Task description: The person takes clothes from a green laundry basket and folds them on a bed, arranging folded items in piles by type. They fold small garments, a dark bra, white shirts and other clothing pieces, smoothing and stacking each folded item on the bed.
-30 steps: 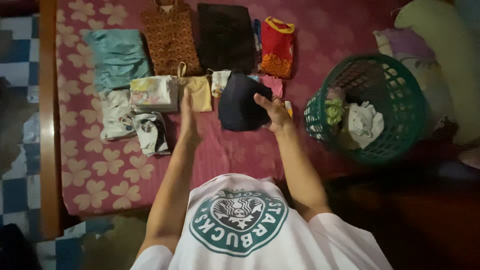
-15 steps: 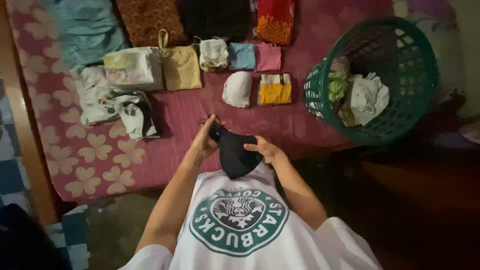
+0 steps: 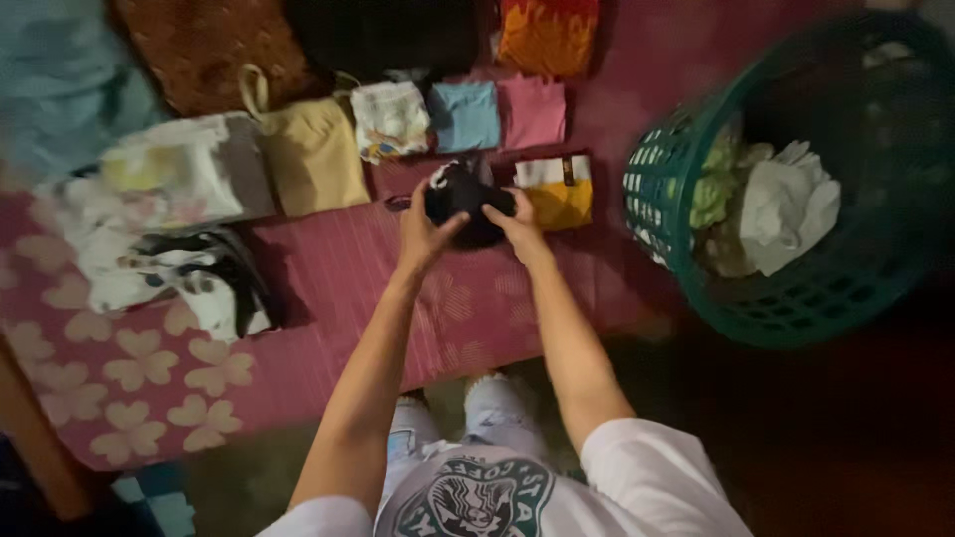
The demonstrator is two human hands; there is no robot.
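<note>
Both hands grasp a small black garment [image 3: 464, 202] over the maroon flowered bed [image 3: 328, 288]: the left hand [image 3: 421, 231] clutches its 8 o'clock edge, the right hand [image 3: 517, 227] its 4 o'clock edge. The bundle is bunched (too crumpled and blurred to tell a clear long axis), lying roughly across from 9 to 3 o'clock. Just beside it at 3 o'clock sits a folded yellow and white piece [image 3: 557, 191]. A green laundry basket [image 3: 796, 298] stands further towards 3 o'clock.
</note>
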